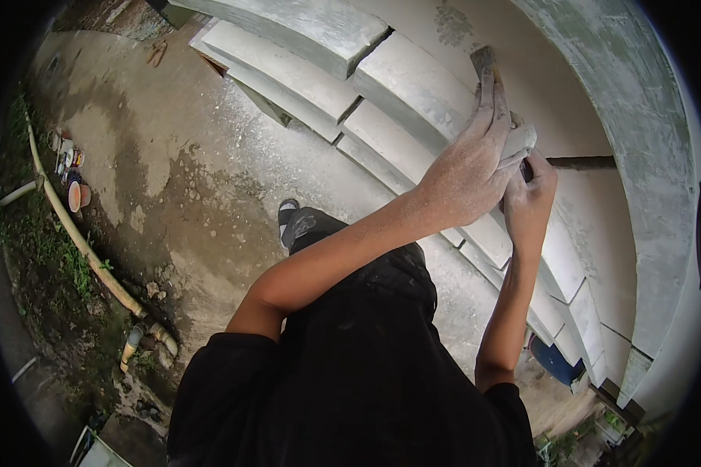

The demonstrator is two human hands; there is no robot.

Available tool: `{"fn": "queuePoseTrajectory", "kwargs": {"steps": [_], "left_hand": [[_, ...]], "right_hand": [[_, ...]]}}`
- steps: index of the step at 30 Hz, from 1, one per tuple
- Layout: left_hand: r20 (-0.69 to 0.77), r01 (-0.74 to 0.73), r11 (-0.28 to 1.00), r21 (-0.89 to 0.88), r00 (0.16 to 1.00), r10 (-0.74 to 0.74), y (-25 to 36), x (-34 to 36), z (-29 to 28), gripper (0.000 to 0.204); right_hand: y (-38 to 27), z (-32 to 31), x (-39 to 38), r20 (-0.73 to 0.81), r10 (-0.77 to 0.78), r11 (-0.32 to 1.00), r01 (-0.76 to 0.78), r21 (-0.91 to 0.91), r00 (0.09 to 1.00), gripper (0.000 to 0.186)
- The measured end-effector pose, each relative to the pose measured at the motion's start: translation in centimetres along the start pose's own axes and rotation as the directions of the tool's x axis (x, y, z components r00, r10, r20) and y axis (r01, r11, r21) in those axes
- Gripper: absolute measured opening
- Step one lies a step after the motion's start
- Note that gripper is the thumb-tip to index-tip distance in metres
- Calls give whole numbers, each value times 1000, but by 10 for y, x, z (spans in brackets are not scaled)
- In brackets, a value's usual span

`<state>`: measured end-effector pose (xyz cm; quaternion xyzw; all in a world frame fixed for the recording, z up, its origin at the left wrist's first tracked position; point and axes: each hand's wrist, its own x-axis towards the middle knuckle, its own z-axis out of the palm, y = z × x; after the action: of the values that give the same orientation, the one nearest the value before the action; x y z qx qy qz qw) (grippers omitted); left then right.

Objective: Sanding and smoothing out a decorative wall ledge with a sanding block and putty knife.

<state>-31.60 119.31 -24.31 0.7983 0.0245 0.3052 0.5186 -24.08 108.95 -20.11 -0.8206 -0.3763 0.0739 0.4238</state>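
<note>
The left hand (471,167), dusted white with powder, is stretched up against the pale smooth plastered wall (568,117), fingers extended and pressed flat over a small grey-white sanding block (518,144) whose light lower edge shows under the fingers; a darker tip of it (484,56) pokes out past the fingertips toward the far side. The right hand (530,194) sits just beside and below it, touching it, fingers curled shut around the near end of the same block or a dark handle there; which of the two cannot be told. Both forearms rise from the lower edge, the left one crossing over a black short-sleeved shirt (350,381).

Just right of the hands a dark narrow horizontal groove (580,162) runs along the wall. Left of the hands, stepped grey concrete mouldings (343,86) run from the far left down to the near right, white with dust. Below them lies a rough, dusty concrete floor (179,202), and a dark shoe with a light sole (288,214) stands on it near the mouldings. Well apart at the far left, a long yellowish pipe (78,241) lies along a strip of grass, with several small round paint pots (72,175) beside it. At the near right, under the lowest moulding, a blue rounded container (557,362) shows.
</note>
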Motion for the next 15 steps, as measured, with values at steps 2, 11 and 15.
{"fn": "queuePoseTrajectory", "kwargs": {"steps": [2, 11, 15], "left_hand": [[-102, -48, 998, -30, 994, 45, 7, 1, 5, 57], [-162, -62, 997, 49, 984, 70, 0, 11, -4, 56], [31, 149, 988, -48, 989, -148, -6, 21, -28, 51]], "right_hand": [[0, -3, -6, -45, 20, 997, -17, 72, 999, 22], [-4, 8, 0, -87, 89, 974, -68, 216, 992, 27], [9, 25, 25, -34, -63, 998, 63, -9, 997, 30]]}}
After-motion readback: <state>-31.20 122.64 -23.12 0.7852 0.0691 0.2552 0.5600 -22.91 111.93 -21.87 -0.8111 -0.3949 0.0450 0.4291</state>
